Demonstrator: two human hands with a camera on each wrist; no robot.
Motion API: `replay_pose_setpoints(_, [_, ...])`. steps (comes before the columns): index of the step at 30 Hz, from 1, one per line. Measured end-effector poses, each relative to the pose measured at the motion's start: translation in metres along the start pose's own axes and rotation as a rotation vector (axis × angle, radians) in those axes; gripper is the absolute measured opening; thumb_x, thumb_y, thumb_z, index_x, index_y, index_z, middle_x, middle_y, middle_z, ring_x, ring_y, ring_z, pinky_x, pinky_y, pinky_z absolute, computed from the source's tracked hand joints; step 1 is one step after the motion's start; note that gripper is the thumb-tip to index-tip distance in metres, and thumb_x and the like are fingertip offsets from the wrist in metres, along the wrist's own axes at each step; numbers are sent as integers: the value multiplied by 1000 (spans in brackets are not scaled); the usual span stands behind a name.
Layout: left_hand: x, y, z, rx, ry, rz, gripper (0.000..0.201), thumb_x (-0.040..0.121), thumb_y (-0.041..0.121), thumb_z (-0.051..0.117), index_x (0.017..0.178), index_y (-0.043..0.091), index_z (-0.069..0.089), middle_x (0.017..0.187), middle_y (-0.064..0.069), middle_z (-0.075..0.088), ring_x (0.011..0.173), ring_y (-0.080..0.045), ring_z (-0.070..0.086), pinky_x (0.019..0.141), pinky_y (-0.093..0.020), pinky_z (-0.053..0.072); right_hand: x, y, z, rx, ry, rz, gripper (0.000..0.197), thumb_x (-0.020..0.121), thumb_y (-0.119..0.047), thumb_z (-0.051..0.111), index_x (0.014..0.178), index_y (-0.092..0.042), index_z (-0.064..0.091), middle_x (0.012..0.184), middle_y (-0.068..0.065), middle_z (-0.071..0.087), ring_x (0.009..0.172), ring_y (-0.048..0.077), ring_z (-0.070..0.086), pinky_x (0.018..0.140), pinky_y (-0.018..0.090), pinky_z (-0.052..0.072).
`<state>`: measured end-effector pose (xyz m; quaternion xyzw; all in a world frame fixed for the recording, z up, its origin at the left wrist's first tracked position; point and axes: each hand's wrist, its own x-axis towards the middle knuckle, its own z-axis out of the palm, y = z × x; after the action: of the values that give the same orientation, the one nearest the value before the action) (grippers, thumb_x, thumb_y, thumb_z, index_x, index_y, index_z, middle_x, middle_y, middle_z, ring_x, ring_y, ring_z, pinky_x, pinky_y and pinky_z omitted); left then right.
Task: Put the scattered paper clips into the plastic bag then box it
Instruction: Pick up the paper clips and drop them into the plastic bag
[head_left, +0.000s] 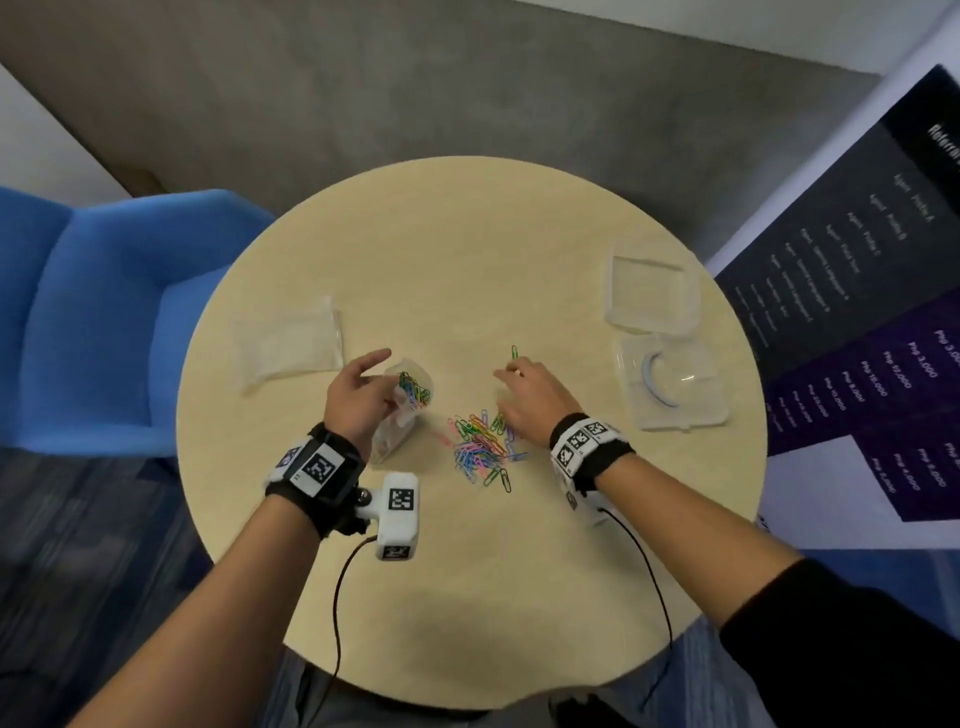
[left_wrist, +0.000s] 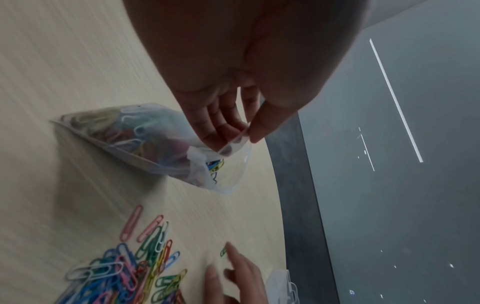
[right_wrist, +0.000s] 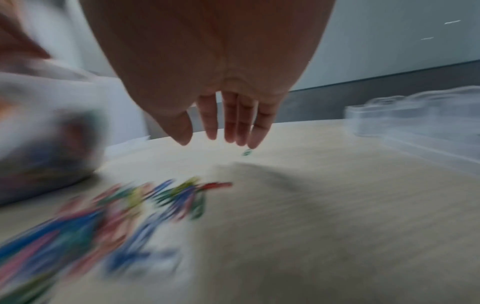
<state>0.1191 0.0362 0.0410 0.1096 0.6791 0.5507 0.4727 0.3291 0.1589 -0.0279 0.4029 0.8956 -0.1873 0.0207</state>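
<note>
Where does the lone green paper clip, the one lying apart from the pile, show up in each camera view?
Head: the lone green paper clip lies at centre, just beyond the right hand.
Left wrist: low, right of centre, by that hand's fingertips.
Right wrist: a blurred green speck under the fingertips, mid-frame.
Shared landmark: the heap of coloured paper clips on the round beige table.

the dark poster (head_left: 857, 312) at the right carries rows of white text too blurred to read, beside figures that look like "php" prices. black-and-white square marker codes sit on both wrist bands (head_left: 318, 467) and the white camera block (head_left: 399, 514).
</note>
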Motion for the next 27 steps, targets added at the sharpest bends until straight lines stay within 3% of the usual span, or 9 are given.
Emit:
replay_pose_setpoints(3, [-5,-3,-3,14,-7,9,38,91,-2,54,127,10,59,96,-17,59,85,-26,61,72,-32,53,23,10,-6,31,-91,173,61,101,-34,42,153,-9,22,161,11,18,147,27,21,119,41,24])
replay_pose_setpoints(6, [-8,-6,-7,44,-18,17,38,91,-2,55,126,11,59,87,-15,59,81,-26,60,76,-34,54,33,4,3,-32,-131,180,61,103,-34,34,153,-5,17,163,13,8,150,26,11,121,41,18])
replay_pose_setpoints(10, [-8,-5,-12,58,-28,9,38,91,-1,55,127,11,59,96,-19,61,89,-29,63,83,-40,54,-3,-21,20,-65,-165,32,57,102,-29,36,152,-5,22,162,13,13,148,27,17,121,40,20])
replay_pose_setpoints(13, [-6,-2,-11,72,-44,25,38,90,-3,54,125,11,59,97,-16,63,93,-30,65,86,-42,54,-35,-22,21,-22,-179,-122,61,97,-40,49,149,-12,34,154,10,32,141,27,33,115,39,32])
replay_pose_setpoints(15, [-5,-1,-10,82,-46,31,38,90,-4,53,124,11,60,89,-12,63,88,-27,65,80,-37,54,-48,-14,14,-29,-113,-42,76,86,-57,60,146,-17,37,142,7,43,129,26,43,105,39,42])
replay_pose_setpoints(18, [-5,1,-9,94,-48,17,38,89,-3,54,125,9,60,86,-12,64,84,-26,66,77,-36,54,-55,-10,15,-36,-107,184,111,62,-75,69,148,-18,29,137,6,38,122,27,42,99,42,47])
replay_pose_setpoints(20, [-7,1,-7,77,-55,-5,38,90,-4,54,125,9,60,85,-12,64,81,-24,65,75,-35,55,-51,-24,25,-18,-146,207,119,56,-77,71,149,-20,24,137,7,33,121,28,40,98,45,48])
replay_pose_setpoints(24, [-6,-4,-9,75,-60,-16,36,90,0,60,126,5,60,91,-14,66,84,-23,66,68,-27,54,-34,-66,44,-74,-147,114,83,76,-58,66,145,-28,30,139,7,32,123,30,37,90,43,51])
replay_pose_setpoints(27, [-8,-8,-21,46,-30,-53,36,84,4,71,118,-3,63,106,-21,69,83,-21,70,63,-21,58,-27,-76,49,-107,-83,41,35,94,-26,53,128,-15,51,123,11,44,111,32,46,77,39,50])
